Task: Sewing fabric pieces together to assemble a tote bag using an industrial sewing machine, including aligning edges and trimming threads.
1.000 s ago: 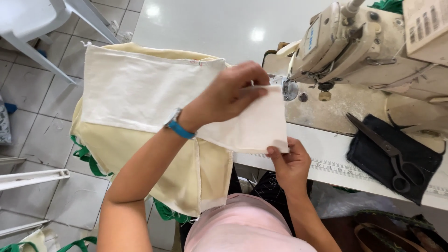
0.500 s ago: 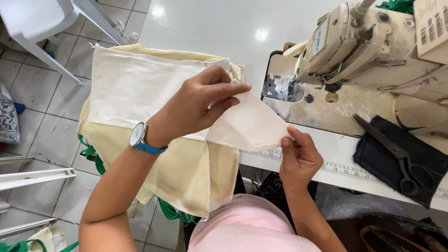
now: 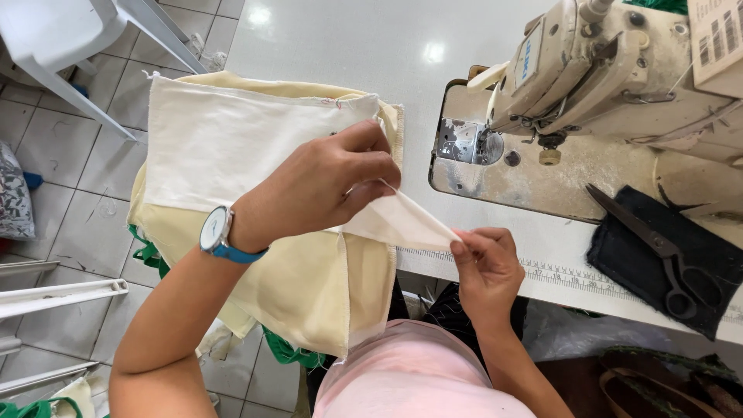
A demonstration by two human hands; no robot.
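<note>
The left hand has slid back along the cloth, both hands now pinching it; the right hand draws its corner taut.

A worn cream sewing machine stands beyond the right hand; black scissors lie on a dark cloth to its right; a white chair sits far left.

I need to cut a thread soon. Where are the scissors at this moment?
In the head view, the scissors lie on a black cloth on the white table, to the person's right, below the sewing machine and beyond the right hand.
</note>
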